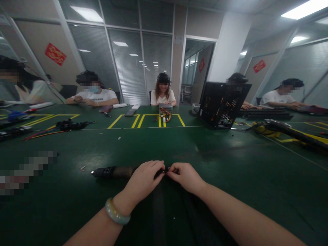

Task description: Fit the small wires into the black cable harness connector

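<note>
A long dark cylindrical tool (123,172) lies crosswise on the green table, with a black ribbed nose and a small metal tip pointing left. My left hand (145,176) is closed over its right-hand part, fingers and thumb curled around it. The fingers cover most of that end. Right beside those fingertips, my right hand (186,174) pinches thumb and forefinger together at the end of the tool. Something small and dark shows there, but I cannot make out what it is. A pale stone bangle (117,211) circles my left wrist.
Wires with black connectors (69,125) lie at the far left. A black computer case (220,106) stands at the back right, near a black-and-yellow item (279,130). Across the table a person (163,92) sits behind a power supply with wires (165,110). Several other people sit around.
</note>
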Demonstrator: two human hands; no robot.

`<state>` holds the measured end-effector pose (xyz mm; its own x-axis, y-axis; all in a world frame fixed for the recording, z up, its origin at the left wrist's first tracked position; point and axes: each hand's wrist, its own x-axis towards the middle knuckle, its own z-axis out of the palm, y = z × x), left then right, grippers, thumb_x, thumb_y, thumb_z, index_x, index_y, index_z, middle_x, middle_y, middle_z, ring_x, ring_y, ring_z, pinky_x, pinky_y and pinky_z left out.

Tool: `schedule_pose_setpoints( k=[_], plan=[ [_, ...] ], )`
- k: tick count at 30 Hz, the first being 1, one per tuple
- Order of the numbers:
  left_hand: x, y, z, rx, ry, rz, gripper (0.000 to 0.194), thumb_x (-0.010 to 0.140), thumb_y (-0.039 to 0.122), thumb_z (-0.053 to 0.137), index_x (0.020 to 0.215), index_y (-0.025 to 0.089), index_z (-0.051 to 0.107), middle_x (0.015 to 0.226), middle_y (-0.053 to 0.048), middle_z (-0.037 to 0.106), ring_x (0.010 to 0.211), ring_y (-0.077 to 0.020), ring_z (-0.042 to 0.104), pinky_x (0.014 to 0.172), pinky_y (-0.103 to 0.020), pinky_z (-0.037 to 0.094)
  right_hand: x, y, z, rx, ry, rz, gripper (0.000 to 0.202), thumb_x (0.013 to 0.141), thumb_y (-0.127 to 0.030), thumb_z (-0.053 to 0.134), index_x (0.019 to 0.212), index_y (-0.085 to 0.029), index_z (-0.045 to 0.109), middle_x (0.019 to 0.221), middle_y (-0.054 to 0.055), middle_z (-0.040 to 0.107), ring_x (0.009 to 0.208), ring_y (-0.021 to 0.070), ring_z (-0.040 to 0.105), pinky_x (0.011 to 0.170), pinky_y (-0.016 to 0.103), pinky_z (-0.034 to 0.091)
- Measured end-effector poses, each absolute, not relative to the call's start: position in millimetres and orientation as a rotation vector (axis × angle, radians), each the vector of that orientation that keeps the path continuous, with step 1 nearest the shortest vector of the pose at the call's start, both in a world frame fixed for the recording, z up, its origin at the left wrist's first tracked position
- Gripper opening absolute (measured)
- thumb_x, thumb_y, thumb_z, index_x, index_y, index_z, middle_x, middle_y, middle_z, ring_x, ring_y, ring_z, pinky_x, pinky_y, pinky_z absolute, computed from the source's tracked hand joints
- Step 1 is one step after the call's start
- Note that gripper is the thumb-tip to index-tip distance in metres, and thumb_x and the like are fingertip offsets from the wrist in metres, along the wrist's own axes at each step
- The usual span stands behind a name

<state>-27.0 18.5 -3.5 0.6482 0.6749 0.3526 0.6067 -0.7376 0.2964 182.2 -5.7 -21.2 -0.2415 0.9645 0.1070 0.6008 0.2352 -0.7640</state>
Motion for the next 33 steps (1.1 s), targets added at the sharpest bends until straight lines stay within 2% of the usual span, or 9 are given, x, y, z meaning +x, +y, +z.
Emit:
schedule_pose_setpoints(
  k=[10, 20, 26, 33],
  plan=[
    [-26.6, 18.6, -3.7, 2.714, 1.047, 0.683, 0.005, 0.086, 0.021, 0.06, 0.09, 0.023, 0.057, 0.12, -0.004, 0.061, 0.112, -0.0229, 0.056, 0.097, -0.043, 0.044, 182.5, -3.7, -26.4, -1.422, -1.933, 0.783, 0.013, 0.087, -0.031, 0.064, 0.083, -0.02, 0.07, 0.075, -0.002, 0.069, 0.068, 0.0139, 0.061, 0.058, 0.02, 0.04],
    [-28.1, 20.8, -5.5, 2.737, 0.989, 0.692, 0.011, 0.083, 0.015, 0.058, 0.09, 0.023, 0.058, 0.126, -0.003, 0.059, 0.116, -0.0224, 0.054, 0.1, -0.043, 0.043, 181.7, -4.7, -22.3, -1.416, -1.934, 0.792, 0.013, 0.087, -0.03, 0.064, 0.083, -0.019, 0.07, 0.077, -0.002, 0.07, 0.069, 0.0136, 0.062, 0.059, 0.02, 0.04],
    [-28.8, 20.4, -5.2, 2.733, 1.0, 0.705, 0.003, 0.086, 0.02, 0.058, 0.089, 0.021, 0.058, 0.123, -0.005, 0.06, 0.115, -0.023, 0.055, 0.099, -0.044, 0.043, 181.3, -6.6, -18.4, -1.432, -1.943, 0.783, 0.012, 0.086, -0.03, 0.064, 0.084, -0.02, 0.071, 0.077, -0.002, 0.07, 0.068, 0.0139, 0.062, 0.058, 0.021, 0.041],
    [-28.3, 20.5, -3.4, 2.717, 1.04, 0.669, 0.006, 0.087, 0.023, 0.06, 0.092, 0.022, 0.058, 0.126, -0.005, 0.059, 0.116, -0.0233, 0.055, 0.099, -0.044, 0.044, 180.2, -6.7, -17.0, -1.462, -1.943, 0.798, 0.013, 0.088, -0.029, 0.062, 0.085, -0.019, 0.071, 0.079, 0.0, 0.07, 0.07, 0.0145, 0.062, 0.06, 0.021, 0.041]
  ],
)
